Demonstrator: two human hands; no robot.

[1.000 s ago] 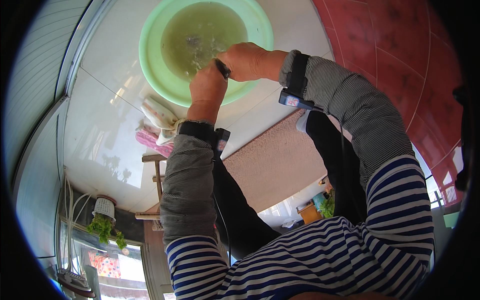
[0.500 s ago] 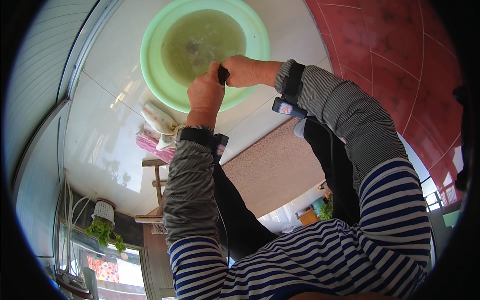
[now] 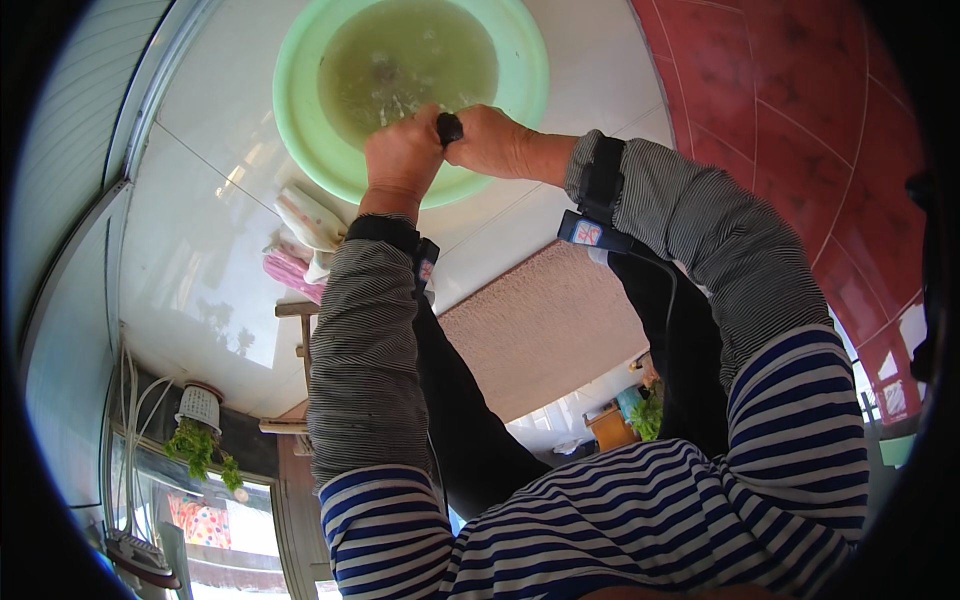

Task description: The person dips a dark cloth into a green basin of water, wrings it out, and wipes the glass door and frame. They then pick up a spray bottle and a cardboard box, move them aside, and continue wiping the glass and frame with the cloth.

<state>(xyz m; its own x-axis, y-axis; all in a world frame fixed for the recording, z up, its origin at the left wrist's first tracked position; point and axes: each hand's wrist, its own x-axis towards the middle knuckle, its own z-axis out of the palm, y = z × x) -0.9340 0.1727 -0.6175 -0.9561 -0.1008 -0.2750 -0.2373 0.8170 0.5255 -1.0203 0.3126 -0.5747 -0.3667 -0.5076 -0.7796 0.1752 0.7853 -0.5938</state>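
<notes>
A wide pale-green basin (image 3: pixel 296 110) stands on the tiled floor, with cloudy greenish-brown water (image 3: pixel 400 55) inside. Over its near side, both my hands are closed on one small dark, wet-looking cloth (image 3: pixel 449 128). My left hand (image 3: pixel 402 152) is a fist around one end. Against it, my right hand (image 3: pixel 492 140) grips the other end, and only the dark piece between them shows. Drops or splashes appear on the water just beyond my left hand. The rest of the cloth is hidden by my fingers, so its exact kind is unclear.
Left of my left forearm lie a white cloth (image 3: pixel 308 218) and a pink cloth (image 3: pixel 290 272), beside a wooden stool (image 3: pixel 296 310). A brownish-pink mat (image 3: pixel 545 330) spreads between my legs. Red tiles (image 3: pixel 790 90) are at the right; a potted plant (image 3: pixel 198 408) is at lower left.
My hands have shifted slightly, and the dark cloth between them shows a rounder end. Splashes now appear on the water. The whole view has moved a little.
</notes>
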